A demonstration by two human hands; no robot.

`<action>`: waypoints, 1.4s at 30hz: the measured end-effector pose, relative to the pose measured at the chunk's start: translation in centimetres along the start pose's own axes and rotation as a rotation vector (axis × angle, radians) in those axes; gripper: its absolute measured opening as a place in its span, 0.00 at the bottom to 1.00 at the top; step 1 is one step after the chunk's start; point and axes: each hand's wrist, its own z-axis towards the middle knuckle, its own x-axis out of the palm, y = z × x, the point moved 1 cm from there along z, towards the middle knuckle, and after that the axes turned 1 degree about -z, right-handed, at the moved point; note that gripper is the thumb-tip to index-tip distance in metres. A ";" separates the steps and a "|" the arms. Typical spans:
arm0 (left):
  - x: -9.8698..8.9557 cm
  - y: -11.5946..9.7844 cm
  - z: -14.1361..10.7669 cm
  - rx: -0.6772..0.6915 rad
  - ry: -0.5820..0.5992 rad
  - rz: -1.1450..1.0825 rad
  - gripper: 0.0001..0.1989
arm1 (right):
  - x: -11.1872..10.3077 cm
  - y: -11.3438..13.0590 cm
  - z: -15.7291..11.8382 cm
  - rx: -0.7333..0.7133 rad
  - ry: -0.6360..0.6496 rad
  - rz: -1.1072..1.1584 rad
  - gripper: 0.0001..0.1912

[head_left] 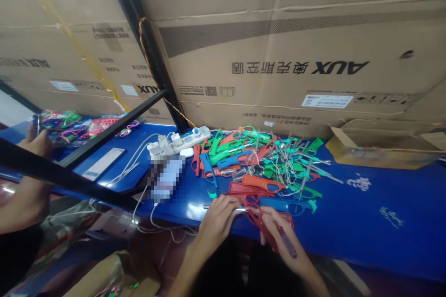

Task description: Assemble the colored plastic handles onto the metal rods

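Note:
Near the table's front edge, my left hand (219, 216) has its fingers closed around the silver metal tube (240, 210) of a red lighter-like piece. My right hand (280, 232) grips the red plastic body (266, 229) of that piece, with a clear purplish part (288, 245) along its palm. Just beyond my hands lie an orange casing (263, 182) and a blue casing (284, 204). Behind them spreads a heap of red, green and blue casings, with metal tubes, teal tips and white wires (284, 162).
A power strip (191, 138) and a phone with a pixelated screen (169, 178) stand left of the heap. Black metal bars (114, 125) cross the left side, where another person's hand (36, 148) shows. An open carton (386, 151) sits back right, another (114, 274) below the table (365, 222).

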 end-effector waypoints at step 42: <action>-0.1 -0.2 -0.2 0.043 -0.036 0.024 0.09 | -1.1 -1.5 3.6 -0.718 -0.219 -0.767 0.09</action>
